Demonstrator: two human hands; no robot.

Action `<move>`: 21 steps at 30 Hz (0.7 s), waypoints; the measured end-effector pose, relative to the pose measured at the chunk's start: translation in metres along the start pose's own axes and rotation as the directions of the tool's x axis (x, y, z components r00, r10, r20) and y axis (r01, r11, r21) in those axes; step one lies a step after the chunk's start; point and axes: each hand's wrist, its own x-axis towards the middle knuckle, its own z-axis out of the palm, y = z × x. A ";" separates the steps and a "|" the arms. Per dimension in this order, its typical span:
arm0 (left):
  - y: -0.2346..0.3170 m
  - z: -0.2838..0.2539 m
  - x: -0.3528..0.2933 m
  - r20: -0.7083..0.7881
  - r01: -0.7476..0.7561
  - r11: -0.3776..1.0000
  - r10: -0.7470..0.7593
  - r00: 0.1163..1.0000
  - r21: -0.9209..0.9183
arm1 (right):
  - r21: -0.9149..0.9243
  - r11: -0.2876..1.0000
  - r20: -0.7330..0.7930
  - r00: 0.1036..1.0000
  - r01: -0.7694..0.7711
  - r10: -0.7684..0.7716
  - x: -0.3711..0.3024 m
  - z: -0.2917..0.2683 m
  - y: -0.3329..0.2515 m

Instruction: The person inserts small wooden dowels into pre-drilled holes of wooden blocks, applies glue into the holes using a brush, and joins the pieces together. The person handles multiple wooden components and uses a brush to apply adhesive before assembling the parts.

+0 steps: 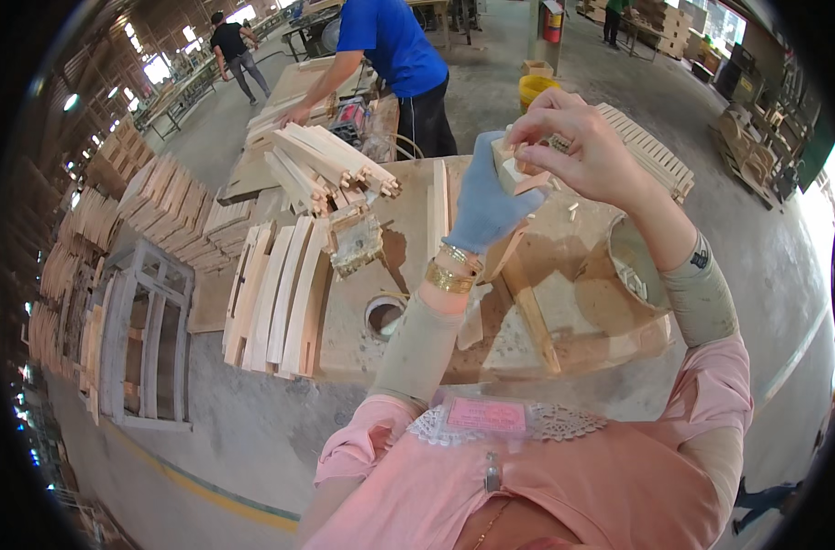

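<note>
- Small printed lines are borne by a pink card (487,415), held in a clear holder (443,414) on the chest of the pink shirt (601,467); the wording is too small to be read.
- Pale marks are shown on a dark label (700,256), fixed to the grey right sleeve (708,298); they cannot be read.

Fire extinguisher (552,24), grey frame (151,356).

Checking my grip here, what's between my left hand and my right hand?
In the head view, a pale wood piece sits between your gloved left hand, which grips it, and your right hand.
</note>
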 end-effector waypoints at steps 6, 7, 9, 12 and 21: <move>-0.003 -0.005 -0.004 -0.013 -0.034 0.998 0.035 0.999 0.056 | 0.063 0.997 -0.104 0.994 -0.035 0.041 -0.007 0.019 -0.005; -0.004 -0.004 -0.004 -0.019 -0.045 0.998 0.046 0.999 0.045 | 0.072 0.997 -0.124 0.992 -0.017 0.026 -0.008 0.022 -0.005; -0.004 -0.003 -0.001 -0.020 -0.057 0.998 0.057 0.998 0.029 | 0.058 0.998 -0.142 0.990 0.002 0.006 -0.009 0.022 -0.004; -0.004 -0.003 0.002 -0.012 -0.066 0.998 0.066 0.998 0.009 | -0.037 0.998 -0.215 0.975 0.056 -0.062 -0.009 0.018 -0.005; -0.014 -0.016 -0.001 -0.133 -0.040 0.997 0.050 0.990 0.073 | 0.115 0.666 -0.042 0.667 -0.737 0.744 -0.163 0.123 0.031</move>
